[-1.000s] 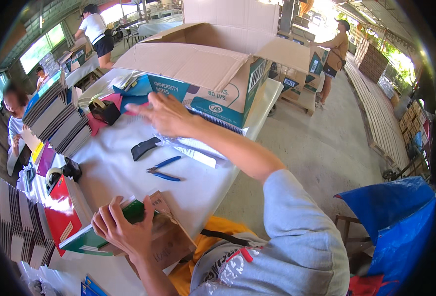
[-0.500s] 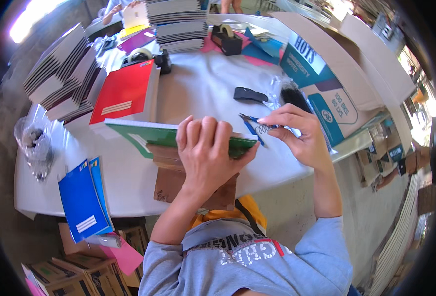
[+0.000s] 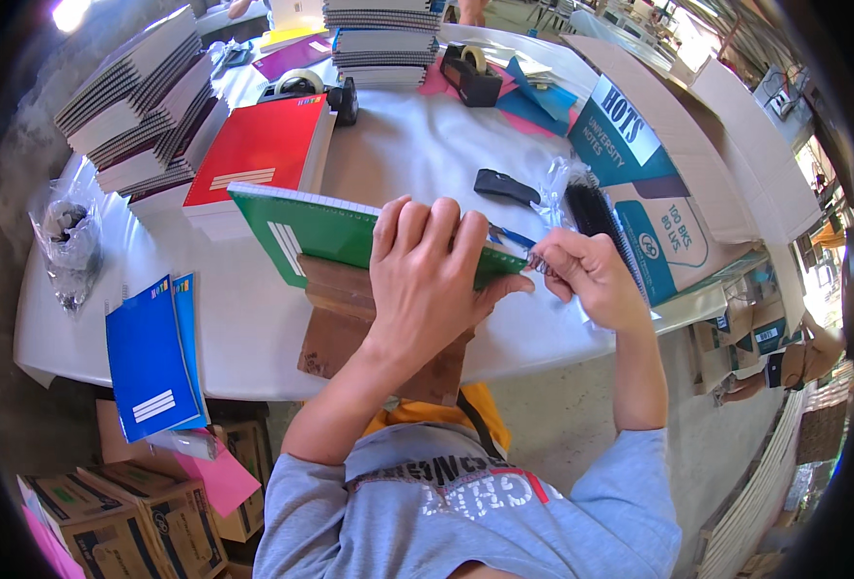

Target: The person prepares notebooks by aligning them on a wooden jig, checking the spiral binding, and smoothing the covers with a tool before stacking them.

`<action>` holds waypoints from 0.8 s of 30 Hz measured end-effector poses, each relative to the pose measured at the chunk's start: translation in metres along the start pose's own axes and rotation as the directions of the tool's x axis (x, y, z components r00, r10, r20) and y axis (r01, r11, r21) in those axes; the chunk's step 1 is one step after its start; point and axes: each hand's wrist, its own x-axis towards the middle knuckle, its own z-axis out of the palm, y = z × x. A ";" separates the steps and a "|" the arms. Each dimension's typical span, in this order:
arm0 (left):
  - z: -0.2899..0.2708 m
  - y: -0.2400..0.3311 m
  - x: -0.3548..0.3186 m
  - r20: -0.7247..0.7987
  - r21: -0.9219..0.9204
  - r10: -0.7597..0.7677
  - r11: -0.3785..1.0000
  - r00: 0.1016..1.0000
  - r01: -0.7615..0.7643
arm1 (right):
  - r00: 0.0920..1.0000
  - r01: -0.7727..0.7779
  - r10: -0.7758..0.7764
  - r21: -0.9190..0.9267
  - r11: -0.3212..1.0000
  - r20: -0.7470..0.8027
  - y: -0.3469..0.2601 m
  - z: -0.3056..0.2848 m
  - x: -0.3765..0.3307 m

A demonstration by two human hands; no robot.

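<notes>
A green notebook point(image 3: 335, 232) stands tilted on its long edge against a brown wooden block point(image 3: 335, 333) at the table's near edge. My left hand point(image 3: 422, 275) is closed over its top edge, thumb at the right end. At that right end, my right hand point(image 3: 586, 275) pinches a thin wire spiral coil point(image 3: 539, 261) against the notebook's corner. The fingers cover most of the coil. Behind the notebook lie blue-handled pliers point(image 3: 512, 237), partly hidden. A black strap-like piece point(image 3: 506, 186) rests farther back.
Red notebooks point(image 3: 263, 145) are stacked at left, near piled spiral notebooks point(image 3: 137, 106). Blue notebooks point(image 3: 152, 362) overhang the front left edge. A plastic bag point(image 3: 65, 236) sits at far left. Tape dispensers point(image 3: 472, 77) stand behind; a large carton point(image 3: 639, 164) and black coils point(image 3: 596, 207) are right.
My right hand has moved down with the coil to the notebook's right end, and its fingers have closed in. The notebook has tipped, showing more of its green cover.
</notes>
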 end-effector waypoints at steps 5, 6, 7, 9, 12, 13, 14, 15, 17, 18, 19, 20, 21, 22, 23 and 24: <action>-0.010 -0.019 -0.002 -0.102 0.036 -0.028 0.999 0.994 0.032 | 0.939 0.196 -0.226 -0.135 0.971 -0.260 -0.009 0.014 -0.002; -0.011 -0.023 -0.004 -0.118 0.089 -0.042 0.995 0.992 0.053 | 0.902 0.256 -0.310 -0.207 0.944 -0.299 -0.005 0.014 -0.001; -0.011 -0.025 -0.005 -0.118 0.087 -0.045 0.995 0.992 0.055 | 0.855 0.308 -0.394 -0.282 0.909 -0.337 0.000 0.015 0.001; -0.012 -0.026 -0.007 -0.088 0.014 -0.055 0.998 0.995 0.057 | 0.878 0.392 -0.463 -0.375 0.840 -0.118 0.007 0.006 0.001; -0.013 -0.028 -0.008 -0.111 -0.020 -0.087 0.996 0.990 0.086 | 0.986 0.003 0.003 -0.034 0.999 0.165 0.008 -0.015 0.018; -0.014 -0.031 -0.009 -0.113 -0.016 -0.091 0.996 0.989 0.090 | 0.949 -0.164 0.148 0.037 0.986 0.278 0.010 -0.019 0.030; -0.016 -0.033 -0.010 -0.092 -0.058 -0.074 0.996 0.993 0.069 | 0.965 -0.049 0.041 0.024 0.999 0.259 0.025 -0.025 0.053; -0.020 -0.035 -0.010 -0.079 -0.093 -0.057 0.994 0.995 0.050 | 0.966 0.076 -0.075 0.004 0.997 0.247 0.042 -0.030 0.079; -0.019 -0.032 -0.008 -0.091 -0.134 -0.021 0.991 0.996 0.009 | 0.989 0.135 -0.080 -0.540 0.830 0.124 0.121 -0.051 0.120; -0.021 -0.033 -0.008 -0.090 -0.149 -0.007 0.989 0.996 -0.007 | 0.998 0.047 0.002 -0.699 0.713 0.069 0.151 -0.044 0.137; -0.022 -0.035 -0.008 -0.095 -0.132 -0.013 0.991 0.995 0.000 | 0.997 -0.037 0.072 -0.826 0.562 0.004 0.174 -0.036 0.153; -0.021 -0.036 -0.008 -0.092 -0.141 -0.004 0.990 0.996 -0.009 | 0.998 -0.026 0.067 -0.827 0.561 0.014 0.193 -0.027 0.162; -0.021 -0.037 -0.008 -0.088 -0.149 0.003 0.989 0.996 -0.016 | 0.997 -0.061 -0.017 -0.887 0.458 -0.077 0.205 -0.017 0.166; -0.020 -0.036 -0.007 -0.091 -0.146 -0.003 0.989 0.996 -0.011 | 0.981 -0.115 -0.109 -0.929 0.351 -0.162 0.215 -0.015 0.169; -0.020 -0.034 -0.006 -0.074 -0.142 -0.017 0.990 0.997 0.006 | 0.983 -0.103 -0.108 -0.931 0.351 -0.149 0.214 -0.016 0.171; -0.021 -0.032 -0.007 -0.051 -0.139 -0.033 0.990 0.998 0.025 | 0.981 -0.138 -0.068 -0.896 0.423 -0.183 0.204 -0.015 0.169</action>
